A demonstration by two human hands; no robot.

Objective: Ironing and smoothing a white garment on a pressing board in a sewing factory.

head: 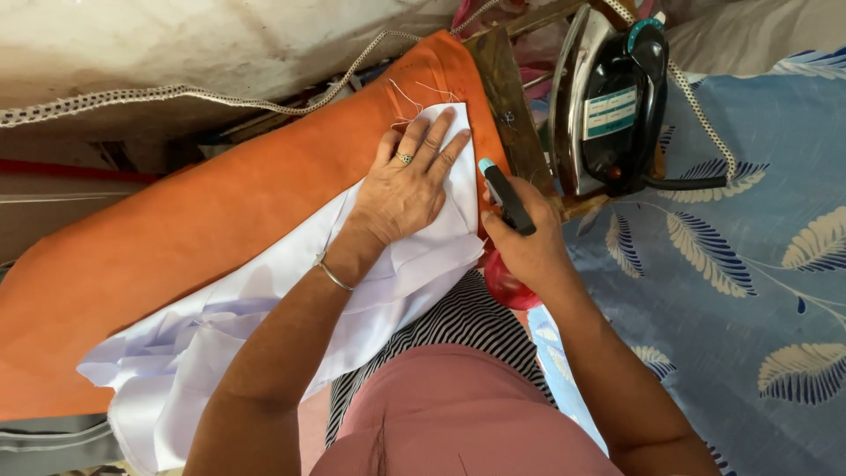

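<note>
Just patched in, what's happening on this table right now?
A person is pressing the left hand flat on a piece of white fabric that lies over orange cloth. The right hand grips a dark marker-like tool with a teal tip at the white fabric's right edge. An electric iron stands upright just beyond, beside a blue leaf-patterned sheet.

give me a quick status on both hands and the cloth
Left hand flat on white cloth over orange fabric. Right hand gripping dark marker pen at cloth's edge. Upright black iron close beside.
</note>
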